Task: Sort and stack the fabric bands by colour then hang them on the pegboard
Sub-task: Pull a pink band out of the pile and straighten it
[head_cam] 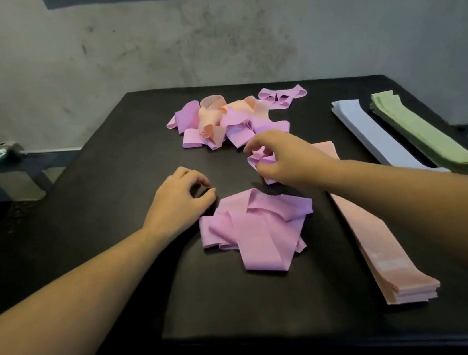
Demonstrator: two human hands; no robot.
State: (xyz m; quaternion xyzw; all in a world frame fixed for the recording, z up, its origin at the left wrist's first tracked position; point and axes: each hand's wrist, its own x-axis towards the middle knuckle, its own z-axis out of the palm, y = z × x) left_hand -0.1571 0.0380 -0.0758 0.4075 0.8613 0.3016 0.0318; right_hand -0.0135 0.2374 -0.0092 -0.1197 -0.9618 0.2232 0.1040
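1. Crumpled pink band is sitting mid-table, w/ right hand pinching it, fingers curled shut.
2. Left hand is resting loosely curled, holding nothing, touching loose pink heap at its 10 o'clock.
3. Mixed pile is lying at 12; peach stack, white stack & green stack are lying at 3 on black table.

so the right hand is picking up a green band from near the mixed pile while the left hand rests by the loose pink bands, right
Not quite: the band is pink, not green. The head view shows the right hand closing its fingers on a crumpled pink band near the mixed pile. The green bands lie stacked flat at the far right. The left hand does rest by the loose pink bands.
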